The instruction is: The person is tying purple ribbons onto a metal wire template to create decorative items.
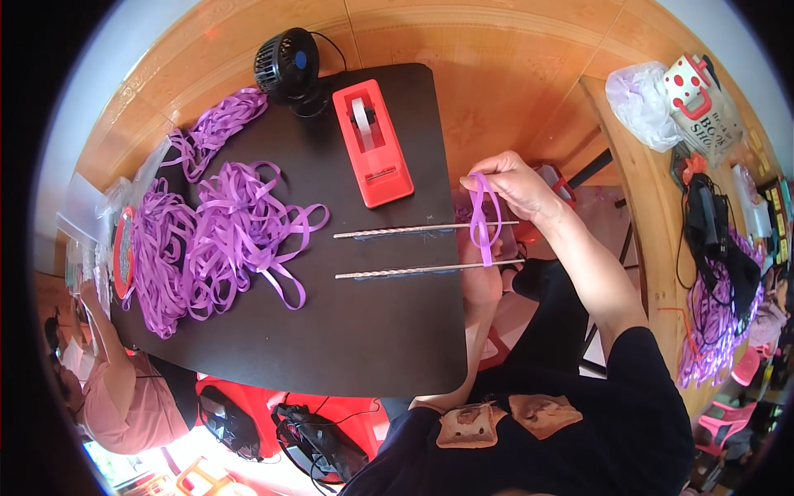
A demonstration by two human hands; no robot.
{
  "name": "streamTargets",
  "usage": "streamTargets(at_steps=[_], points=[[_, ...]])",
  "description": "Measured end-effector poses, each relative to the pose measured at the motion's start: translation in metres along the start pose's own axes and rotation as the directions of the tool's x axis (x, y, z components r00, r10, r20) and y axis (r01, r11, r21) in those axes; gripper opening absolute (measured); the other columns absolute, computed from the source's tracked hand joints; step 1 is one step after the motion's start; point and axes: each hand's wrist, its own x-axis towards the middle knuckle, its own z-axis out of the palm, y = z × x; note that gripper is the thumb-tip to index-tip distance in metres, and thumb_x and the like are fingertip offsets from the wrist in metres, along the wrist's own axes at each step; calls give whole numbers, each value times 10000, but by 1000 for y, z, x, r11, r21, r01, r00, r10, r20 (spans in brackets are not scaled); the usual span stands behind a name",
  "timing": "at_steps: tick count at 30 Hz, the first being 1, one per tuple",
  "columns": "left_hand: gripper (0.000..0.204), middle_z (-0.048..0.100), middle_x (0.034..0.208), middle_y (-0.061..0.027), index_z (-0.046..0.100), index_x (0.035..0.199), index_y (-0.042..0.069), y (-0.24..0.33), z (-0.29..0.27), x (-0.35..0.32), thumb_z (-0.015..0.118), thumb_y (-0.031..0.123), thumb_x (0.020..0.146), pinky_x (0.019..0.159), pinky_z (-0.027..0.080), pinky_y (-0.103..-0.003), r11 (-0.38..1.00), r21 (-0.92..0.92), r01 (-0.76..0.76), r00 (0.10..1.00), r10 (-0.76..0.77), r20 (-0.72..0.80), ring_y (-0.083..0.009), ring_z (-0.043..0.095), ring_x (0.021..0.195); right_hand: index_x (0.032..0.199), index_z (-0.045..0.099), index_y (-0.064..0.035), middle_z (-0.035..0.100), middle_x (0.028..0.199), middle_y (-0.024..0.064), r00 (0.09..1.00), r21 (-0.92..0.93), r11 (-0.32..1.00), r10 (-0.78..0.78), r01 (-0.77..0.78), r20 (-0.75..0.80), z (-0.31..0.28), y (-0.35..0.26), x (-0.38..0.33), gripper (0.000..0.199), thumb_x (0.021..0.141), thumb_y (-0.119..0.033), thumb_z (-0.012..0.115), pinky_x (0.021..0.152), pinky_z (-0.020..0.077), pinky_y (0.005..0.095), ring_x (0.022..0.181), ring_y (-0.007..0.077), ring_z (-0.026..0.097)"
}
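Note:
My right hand (514,188) pinches the top of a purple ribbon loop (482,217) just past the table's right edge. The lower part of that loop hangs around two thin metal rods with twisted ends. The far rod (397,230) and the near rod (397,271) lie roughly parallel, on dark strips on the tabletop, and stick out over the edge. Below the rods' free ends is my left hand (481,279), beside the table edge; its fingers are mostly hidden behind the rods and ribbon.
On the dark table (364,347) stand a red tape dispenser (374,149) and a black fan (287,66). Purple ribbon (236,231) is heaped at the left. A wooden table (645,215) at right bears bags and a spotted cup (688,85). Another person (132,397) sits at lower left.

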Motion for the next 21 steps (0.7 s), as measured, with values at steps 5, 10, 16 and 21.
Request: streamTargets(at_steps=[5,10,16,21], points=[[310,545,1234,-123,552,1224,4,3,28,-1,492,103,937,964,431,-348,826,404,-392,920,359,159,-189,552,1094,809,702,9,664,725,20,991,12,994,110,-111,80,-12,27,1,141,827,-131,691,628,468,215,664,83,614],[317,490,1302,-131,522,1257,0,-1,10,9,474,109,963,1039,366,-369,577,619,-532,842,437,316,-216,491,1194,791,666,7,632,704,49,945,216,926,325,-310,-34,-8,62,-16,122,831,-103,631,529,442,239,616,122,594],[228,652,884,-60,606,1094,13,-4,3,-6,506,182,978,582,500,-216,629,628,-458,876,439,199,-123,635,721,937,637,-32,657,860,108,887,527,764,460,-371,-43,25,87,-55,176,931,-132,493,670,528,315,775,201,646],[201,639,842,-46,633,1058,15,-1,-15,-36,551,168,956,598,483,-206,744,633,-214,967,252,31,-88,588,620,1056,599,-56,640,946,43,906,566,741,421,-361,26,16,135,-108,178,888,-105,566,662,494,274,839,161,634]])
